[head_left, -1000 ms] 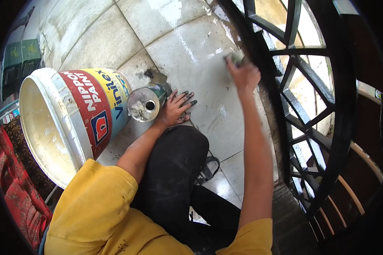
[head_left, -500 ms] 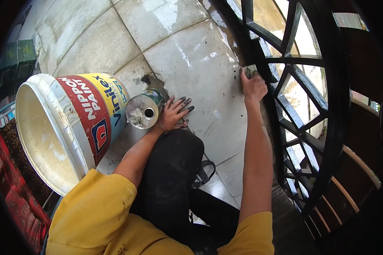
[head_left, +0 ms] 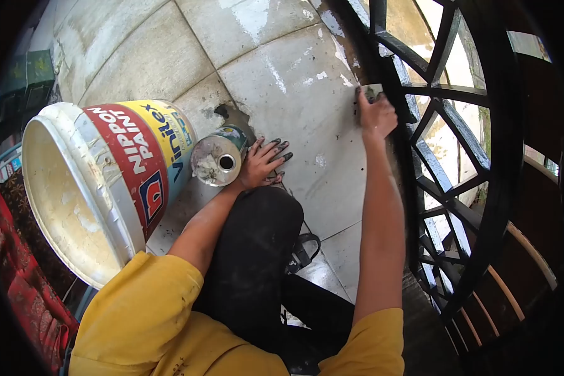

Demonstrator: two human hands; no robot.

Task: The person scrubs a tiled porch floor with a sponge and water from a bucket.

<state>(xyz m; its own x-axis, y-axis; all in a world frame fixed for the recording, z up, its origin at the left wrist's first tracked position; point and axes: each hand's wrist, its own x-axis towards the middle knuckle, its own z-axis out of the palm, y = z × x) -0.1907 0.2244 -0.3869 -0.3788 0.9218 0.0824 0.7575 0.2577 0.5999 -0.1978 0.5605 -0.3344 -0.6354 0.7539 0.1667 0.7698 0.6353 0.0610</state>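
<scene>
Tiled floor [head_left: 294, 88], pale, streaked with white smears and dark flecks, takes up most of the view. Black metal grille [head_left: 448, 92] runs along the right edge, its bars crossing in diagonals, daylight behind. Paint bucket [head_left: 119, 163] lies on its side at left, open mouth toward the camera, inside crusted pale, apparently empty. Red patterned cloth [head_left: 19, 269] is bunched in the lower left corner, just beside the bucket rim. Tin can [head_left: 216, 160] also lies on its side, touching the bucket wall, its small round spout hole facing the camera. The person sits or kneels low, dark trousers and yellow sleeves. Left hand [head_left: 260, 163] lies flat on the tile just beside the can, open, its fingers [head_left: 276, 149] spread and blackened at the tips, apparently bracing. Right hand [head_left: 376, 116] is stretched forward and closed around a small pad [head_left: 373, 91], which is pressed against the grille's near upright, low down close to the floor. Risks, as judged: the blackened left hand could print dark marks on the tile if it shifts; the can, on its side and close to that wrist, could roll or dribble if nudged; knuckles could scrape a bar if the pad slips.
</scene>
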